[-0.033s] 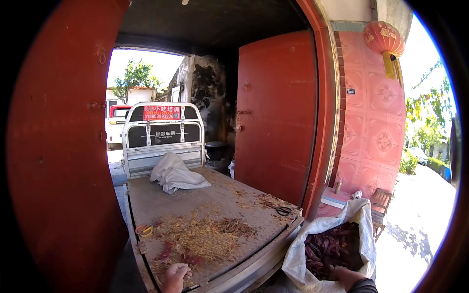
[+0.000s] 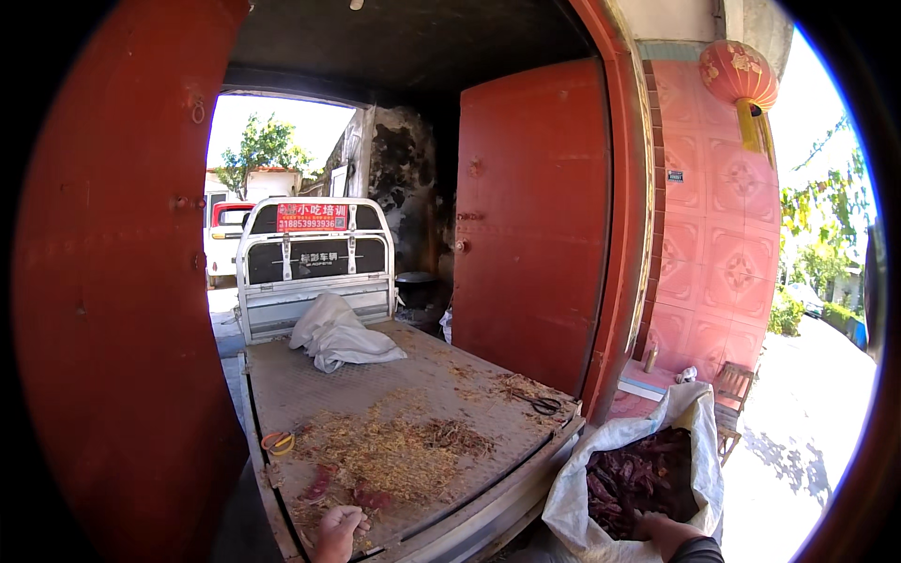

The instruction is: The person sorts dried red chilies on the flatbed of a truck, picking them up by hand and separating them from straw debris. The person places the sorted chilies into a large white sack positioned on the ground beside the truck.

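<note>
My left hand (image 2: 340, 533) is closed, fingers curled, over the near edge of a truck bed (image 2: 310, 385); what it holds, if anything, is hidden. Just beyond it lie a few dried red chillies (image 2: 373, 497) and a spread of yellow seeds (image 2: 394, 455) with stem bits. On the right, my right hand (image 2: 663, 533) reaches into an open white woven sack (image 2: 563, 511) of dark red dried chillies (image 2: 629, 474). Its fingertips are hidden among the chillies. Yellow-and-orange-handled scissors (image 2: 278, 443) rest at the bed's left side, and black-handled scissors (image 2: 542, 405) at its right.
A crumpled white sack (image 2: 338, 333) lies farther up the bed, before the white metal headboard (image 2: 314, 267). Red doors (image 2: 530, 225) flank the bed on both sides. Beyond the chilli sack are a small wooden chair (image 2: 734, 385) and a pink tiled wall (image 2: 718, 253).
</note>
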The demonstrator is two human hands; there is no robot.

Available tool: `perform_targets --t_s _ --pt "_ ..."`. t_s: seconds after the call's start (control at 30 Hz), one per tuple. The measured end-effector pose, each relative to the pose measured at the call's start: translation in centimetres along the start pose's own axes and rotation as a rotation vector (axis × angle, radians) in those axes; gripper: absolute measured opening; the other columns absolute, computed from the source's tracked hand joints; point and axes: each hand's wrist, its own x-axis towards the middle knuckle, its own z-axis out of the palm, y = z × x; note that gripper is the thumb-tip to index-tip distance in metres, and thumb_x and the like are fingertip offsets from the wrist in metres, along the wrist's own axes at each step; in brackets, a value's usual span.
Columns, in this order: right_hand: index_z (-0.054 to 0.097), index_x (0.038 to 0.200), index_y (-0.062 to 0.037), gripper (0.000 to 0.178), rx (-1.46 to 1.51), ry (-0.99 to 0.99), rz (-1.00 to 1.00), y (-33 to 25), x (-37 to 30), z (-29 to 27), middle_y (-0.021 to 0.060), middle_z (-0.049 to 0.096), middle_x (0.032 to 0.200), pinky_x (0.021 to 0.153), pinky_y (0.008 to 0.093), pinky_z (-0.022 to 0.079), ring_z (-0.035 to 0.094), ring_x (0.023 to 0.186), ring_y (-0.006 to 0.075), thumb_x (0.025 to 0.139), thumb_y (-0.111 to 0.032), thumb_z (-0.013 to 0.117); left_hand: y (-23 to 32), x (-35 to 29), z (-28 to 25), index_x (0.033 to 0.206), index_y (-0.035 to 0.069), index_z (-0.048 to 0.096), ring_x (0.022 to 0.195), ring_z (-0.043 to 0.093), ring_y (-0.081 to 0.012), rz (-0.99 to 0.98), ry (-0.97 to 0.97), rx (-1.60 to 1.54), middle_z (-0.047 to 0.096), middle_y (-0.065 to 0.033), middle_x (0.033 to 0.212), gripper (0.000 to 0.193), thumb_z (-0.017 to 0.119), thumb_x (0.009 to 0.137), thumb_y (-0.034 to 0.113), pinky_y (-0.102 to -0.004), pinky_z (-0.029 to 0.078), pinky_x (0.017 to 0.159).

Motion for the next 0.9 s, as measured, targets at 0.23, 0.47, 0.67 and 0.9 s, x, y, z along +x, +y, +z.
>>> perform_targets --t_s 0.23,0.47,0.67,0.9 --pt "0.054 0.144 -0.0100 0.086 -0.024 0.200 0.026 2.6 2.6 3.1 0.0205 0.067 0.130 0.100 0.0443 0.053 0.066 0.118 0.0356 0.077 -0.063 0.064 -0.2 0.4 0.4 0.110 -0.007 0.062 0.076 0.068 -0.0223 -0.077 -0.013 -0.063 0.069 -0.0146 0.094 0.026 0.063 0.098 0.015 -0.0347 0.055 0.071" --pt "0.063 0.117 -0.0023 0.052 0.420 0.711 0.178 3.0 -4.8 -1.7 0.0125 0.073 0.106 0.088 0.0378 0.055 0.070 0.097 0.0250 0.070 -0.022 0.075 2.6 -1.4 2.8 0.109 -0.005 0.063 0.075 0.067 -0.0179 -0.014 -0.035 0.022 0.070 -0.0121 0.092 0.021 0.064 0.098 0.014 -0.0306 0.054 0.068" --pt "0.065 0.114 -0.0028 0.043 1.123 1.150 -0.305 5.2 -4.3 -7.1 0.0067 0.072 0.097 0.086 0.0323 0.054 0.069 0.090 0.0186 0.073 -0.003 0.078 3.8 -1.9 4.7 0.109 -0.004 0.065 0.075 0.067 -0.0155 -0.026 -0.055 -0.026 0.071 -0.0108 0.092 0.021 0.064 0.099 0.014 -0.0290 0.053 0.068" --pt "0.062 0.121 -0.0021 0.036 1.348 0.671 -0.937 -18.9 -4.7 -19.5 0.0039 0.071 0.107 0.087 0.0285 0.054 0.067 0.095 0.0127 0.088 -0.004 0.077 5.6 -3.1 3.4 0.111 -0.002 0.065 0.082 0.065 -0.0136 -0.031 -0.003 -0.042 0.069 -0.0081 0.094 0.020 0.064 0.100 0.015 -0.0293 0.052 0.072"
